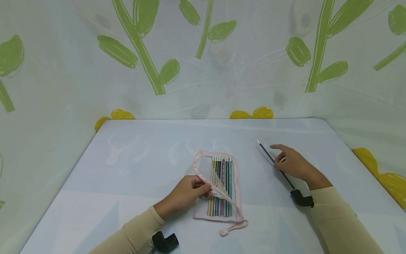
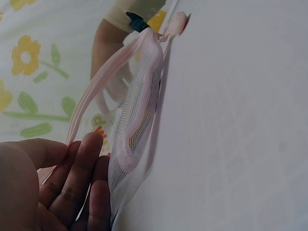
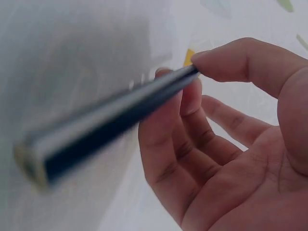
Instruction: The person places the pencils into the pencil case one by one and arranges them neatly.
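A see-through mesh pencil pouch [image 1: 217, 219] with pink trim lies on the table, several pencils [image 1: 226, 176] side by side in it. Its pink zipper edge is pulled open in a curve. My left hand [image 1: 189, 192] pinches that pink edge [image 2: 103, 74] between thumb and fingers, at the pouch's left side. To the right of the pouch, my right hand [image 1: 295, 164] holds a dark, silver-striped pencil [image 1: 267, 153] above the table, pinched between thumb and fingers. In the right wrist view the pencil's flat near end [image 3: 31, 166] is blurred and close to the camera.
A pink zipper pull [image 1: 224, 231] hangs off the pouch's lower right corner. The pale table [image 1: 133, 208] has faint printed patterns. Behind it hangs a white sheet [image 1: 253, 81] with green leaves and yellow flowers. Black camera mounts [image 1: 165, 242] sit at both wrists.
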Motion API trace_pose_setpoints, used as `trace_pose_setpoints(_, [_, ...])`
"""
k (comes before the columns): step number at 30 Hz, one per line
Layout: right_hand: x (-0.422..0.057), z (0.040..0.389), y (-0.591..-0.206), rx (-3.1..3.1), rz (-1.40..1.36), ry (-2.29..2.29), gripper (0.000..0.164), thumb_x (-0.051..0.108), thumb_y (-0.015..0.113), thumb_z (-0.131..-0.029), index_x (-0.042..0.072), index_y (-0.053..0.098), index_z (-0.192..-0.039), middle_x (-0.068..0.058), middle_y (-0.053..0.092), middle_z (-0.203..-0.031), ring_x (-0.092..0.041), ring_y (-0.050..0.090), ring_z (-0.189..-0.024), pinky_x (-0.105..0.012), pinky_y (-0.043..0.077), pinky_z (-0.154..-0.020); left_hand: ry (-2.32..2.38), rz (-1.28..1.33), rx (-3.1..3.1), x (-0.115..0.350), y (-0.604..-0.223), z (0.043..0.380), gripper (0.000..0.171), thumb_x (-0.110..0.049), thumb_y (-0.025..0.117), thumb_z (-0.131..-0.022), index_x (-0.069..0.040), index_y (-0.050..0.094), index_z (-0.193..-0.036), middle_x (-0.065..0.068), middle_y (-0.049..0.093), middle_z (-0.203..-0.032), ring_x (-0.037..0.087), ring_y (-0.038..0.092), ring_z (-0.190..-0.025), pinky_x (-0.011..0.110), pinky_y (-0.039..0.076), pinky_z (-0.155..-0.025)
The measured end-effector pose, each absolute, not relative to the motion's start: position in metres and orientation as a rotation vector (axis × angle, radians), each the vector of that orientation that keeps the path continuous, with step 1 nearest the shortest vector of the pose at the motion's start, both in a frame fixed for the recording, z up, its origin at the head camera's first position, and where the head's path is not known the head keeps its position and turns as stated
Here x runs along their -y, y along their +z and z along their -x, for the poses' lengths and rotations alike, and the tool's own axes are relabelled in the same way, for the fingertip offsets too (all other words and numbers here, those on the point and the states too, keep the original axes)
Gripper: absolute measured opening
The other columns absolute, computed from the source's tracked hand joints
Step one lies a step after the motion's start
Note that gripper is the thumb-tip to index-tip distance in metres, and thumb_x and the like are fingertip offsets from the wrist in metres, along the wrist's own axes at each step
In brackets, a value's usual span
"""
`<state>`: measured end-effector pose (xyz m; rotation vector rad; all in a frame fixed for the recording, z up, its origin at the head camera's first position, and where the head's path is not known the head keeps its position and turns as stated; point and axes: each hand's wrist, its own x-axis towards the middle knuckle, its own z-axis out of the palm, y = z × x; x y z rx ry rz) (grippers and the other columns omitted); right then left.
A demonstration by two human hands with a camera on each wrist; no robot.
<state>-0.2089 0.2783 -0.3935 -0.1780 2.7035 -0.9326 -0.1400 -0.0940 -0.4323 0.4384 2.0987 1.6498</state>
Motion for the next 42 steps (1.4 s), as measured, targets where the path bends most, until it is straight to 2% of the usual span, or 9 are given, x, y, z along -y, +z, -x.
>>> trace_pose_setpoints(10, [-0.274, 0.209, -0.39, -2.613, 0.124, -1.087, 0.068, 0.009, 0.064, -0.093, 0.011, 0.033, -0.154, -0.016, 0.059, -0.107, -0.022, 0.062, -0.083, -0.031, 0.056, -0.072, 1.651, -0.451, -2.097, 0.094, -0.433, 0.14, 0.031, -0.024, 0.058, -0.102, 0.003, 0.068, -0.114, 0.012, 0.076, -0.094, 0.011, 0.068, -0.09, 0.021, 0.052, -0.08])
trace_pose_setpoints(18, [-0.274, 0.21, -0.389, -2.508, 0.063, -1.187, 0.063, 0.012, 0.061, -0.095, 0.014, 0.037, -0.153, -0.019, 0.058, -0.113, -0.023, 0.067, -0.087, -0.038, 0.06, -0.08, 1.653, -0.438, -2.091, 0.094, -0.432, 0.141, 0.031, -0.024, 0.058, -0.102, 0.003, 0.067, -0.115, 0.011, 0.076, -0.095, 0.011, 0.069, -0.09, 0.02, 0.053, -0.081])
trace_pose_setpoints(29, [-0.272, 0.208, -0.39, -2.37, 0.072, -1.373, 0.062, 0.007, 0.06, -0.097, 0.004, 0.034, -0.153, -0.022, 0.049, -0.116, -0.025, 0.068, -0.093, -0.041, 0.061, -0.08, 1.656, -0.438, -2.094, 0.094, -0.434, 0.141, 0.03, -0.023, 0.058, -0.102, 0.003, 0.068, -0.113, 0.012, 0.076, -0.094, 0.011, 0.069, -0.089, 0.02, 0.053, -0.08])
trace_pose_setpoints(42, [-0.266, 0.206, -0.387, -2.209, 0.089, -1.563, 0.06, 0.002, 0.056, -0.097, 0.006, 0.027, -0.149, -0.021, 0.044, -0.112, -0.027, 0.068, -0.091, -0.05, 0.059, -0.082, 1.637, -0.434, -2.103, 0.094, -0.438, 0.143, 0.029, -0.024, 0.058, -0.102, 0.001, 0.068, -0.113, 0.008, 0.076, -0.093, 0.009, 0.068, -0.088, 0.019, 0.052, -0.08])
